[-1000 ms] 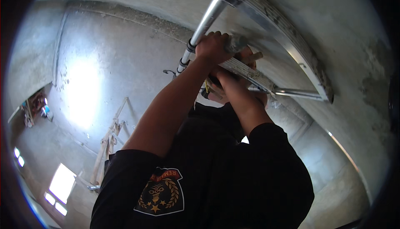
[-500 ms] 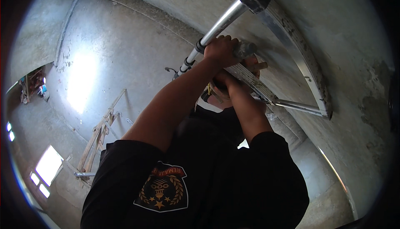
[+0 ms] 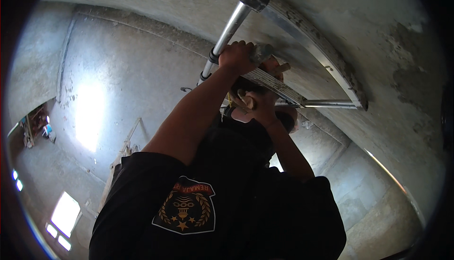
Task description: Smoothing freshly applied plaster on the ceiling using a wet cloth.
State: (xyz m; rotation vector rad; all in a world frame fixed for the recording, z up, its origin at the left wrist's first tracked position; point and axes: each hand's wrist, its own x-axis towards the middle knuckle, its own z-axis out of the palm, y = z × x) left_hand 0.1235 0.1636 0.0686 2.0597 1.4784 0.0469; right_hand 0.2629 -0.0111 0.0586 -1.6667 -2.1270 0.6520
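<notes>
An aluminium telescopic ladder [image 3: 309, 42] with a black corner cap leans against the grey wall. My left hand [image 3: 236, 57] is closed in a fist beside its left side rail, at the end of a ribbed rung [image 3: 272, 84]. From that fist sticks out a grey, blunt-ended object [image 3: 261, 52]; its kind is unclear. Below the rung, my right hand [image 3: 263, 106] is closed near my chest, beside a pale tan piece [image 3: 248, 100] that I cannot name. Behind the rung shows a reddish-brown rounded container [image 3: 271, 64], partly hidden, with a short wooden stick [image 3: 284, 68] jutting out.
Bare cement wall [image 3: 402, 66] rises at the right. Far below on the left stands a wooden trestle frame [image 3: 116, 168], partly hidden by my sleeve. Bright openings [image 3: 65, 212] show at lower left, and a heap of mixed items [image 3: 35, 126] lies at the left.
My right hand has drawn back from beneath the rung toward my chest and now shows below it. My left hand keeps its place at the ladder. The whole view has shifted slightly.
</notes>
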